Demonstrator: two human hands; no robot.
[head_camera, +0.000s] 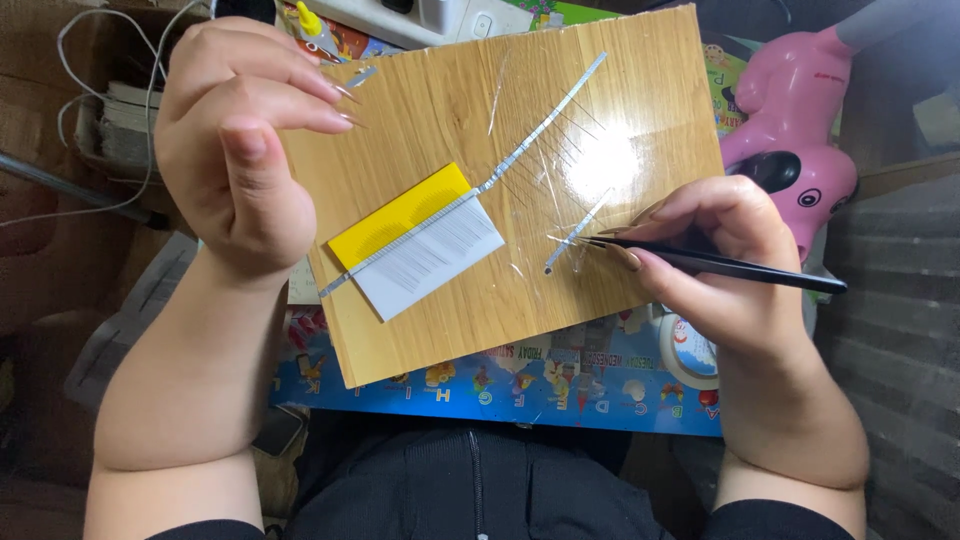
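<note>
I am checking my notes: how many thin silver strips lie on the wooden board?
2: a long silver strip running diagonally across the light wooden board, and a short silver strip by the black tweezers.

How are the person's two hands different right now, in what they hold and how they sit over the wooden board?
The right hand pinches black tweezers, tips down at a short silvery strip on the wooden board; the left hand holds nothing that shows. The right hand sits at the board's right edge, fingers closed around the tool; the left hand is raised over the board's left edge, fingers loosely curled, long nails pointing right. Both are bare.
</note>
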